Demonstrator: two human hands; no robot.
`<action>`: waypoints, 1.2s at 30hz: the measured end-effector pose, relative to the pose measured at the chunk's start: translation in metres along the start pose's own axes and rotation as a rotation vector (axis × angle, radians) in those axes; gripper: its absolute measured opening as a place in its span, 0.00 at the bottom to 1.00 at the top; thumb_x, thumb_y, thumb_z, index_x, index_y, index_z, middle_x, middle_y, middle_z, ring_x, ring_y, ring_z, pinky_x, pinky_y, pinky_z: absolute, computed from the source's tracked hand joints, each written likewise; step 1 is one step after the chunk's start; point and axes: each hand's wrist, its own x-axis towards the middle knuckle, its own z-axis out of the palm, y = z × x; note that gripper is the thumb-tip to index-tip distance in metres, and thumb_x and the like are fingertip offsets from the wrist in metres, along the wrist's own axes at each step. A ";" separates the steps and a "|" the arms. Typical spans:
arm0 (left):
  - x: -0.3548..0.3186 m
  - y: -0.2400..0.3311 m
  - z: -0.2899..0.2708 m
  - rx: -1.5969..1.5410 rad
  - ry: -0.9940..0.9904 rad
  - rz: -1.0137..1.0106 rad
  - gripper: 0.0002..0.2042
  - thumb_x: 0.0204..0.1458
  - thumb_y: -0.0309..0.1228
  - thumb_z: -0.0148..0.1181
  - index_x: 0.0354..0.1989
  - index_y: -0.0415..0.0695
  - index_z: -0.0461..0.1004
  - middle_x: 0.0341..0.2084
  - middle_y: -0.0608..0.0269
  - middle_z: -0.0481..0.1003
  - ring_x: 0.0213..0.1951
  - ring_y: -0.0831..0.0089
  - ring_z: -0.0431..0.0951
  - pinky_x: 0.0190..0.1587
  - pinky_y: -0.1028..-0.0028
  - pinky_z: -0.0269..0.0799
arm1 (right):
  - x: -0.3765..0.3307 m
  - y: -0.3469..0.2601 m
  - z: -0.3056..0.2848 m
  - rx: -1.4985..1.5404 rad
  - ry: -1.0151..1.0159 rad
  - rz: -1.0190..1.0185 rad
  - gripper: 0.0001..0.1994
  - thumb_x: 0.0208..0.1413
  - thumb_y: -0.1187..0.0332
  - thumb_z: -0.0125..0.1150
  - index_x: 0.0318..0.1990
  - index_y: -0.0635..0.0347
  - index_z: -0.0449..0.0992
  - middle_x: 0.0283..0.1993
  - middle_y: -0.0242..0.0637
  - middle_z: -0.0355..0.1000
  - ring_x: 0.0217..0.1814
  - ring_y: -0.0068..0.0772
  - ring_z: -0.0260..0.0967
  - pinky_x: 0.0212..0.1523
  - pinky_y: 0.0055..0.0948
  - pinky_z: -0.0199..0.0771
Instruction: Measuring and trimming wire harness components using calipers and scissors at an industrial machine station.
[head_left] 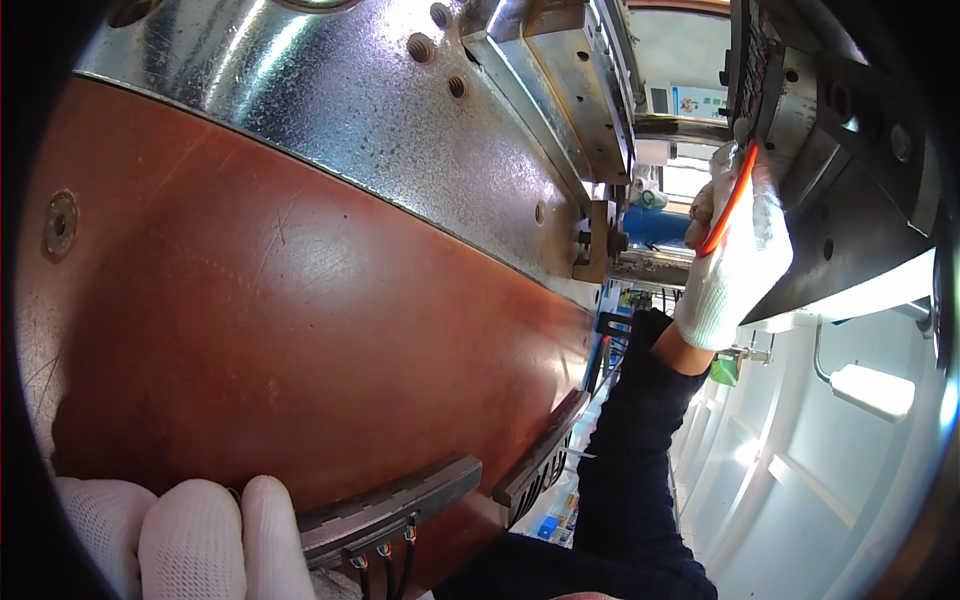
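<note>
Grips a curved orange strip (740,195) in the white-gloved right hand (738,262), with fingers bent in beside it; cannot tell its full shape inside the grasp. Holds it high on the right, near a dark metal block (855,150). Shows 3 fingers of the white-gloved left hand (190,540) side by side at lower left, over the near part of a reddish-brown panel (320,310); cannot tell whether clenched on anything or loose. Borders there on a dark grey rail (400,500) with thin wires (408,560) below, then on a 2nd, slotted rail (545,455). Extends upward in a dark sleeve (640,450) toward the right hand. Includes, beyond the panel, a shiny metal plate (350,120) with threaded holes, and a white lamp (873,392) at far right.
</note>
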 end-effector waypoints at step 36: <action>-0.010 -0.010 -0.003 0.100 -0.028 0.174 0.09 0.39 0.26 0.61 0.32 0.50 0.77 0.30 0.70 0.70 0.26 0.73 0.67 0.24 0.74 0.61 | 0.005 0.016 0.004 0.053 -0.017 -0.027 0.16 0.62 0.64 0.57 0.50 0.68 0.77 0.25 0.31 0.71 0.18 0.14 0.61 0.20 0.15 0.55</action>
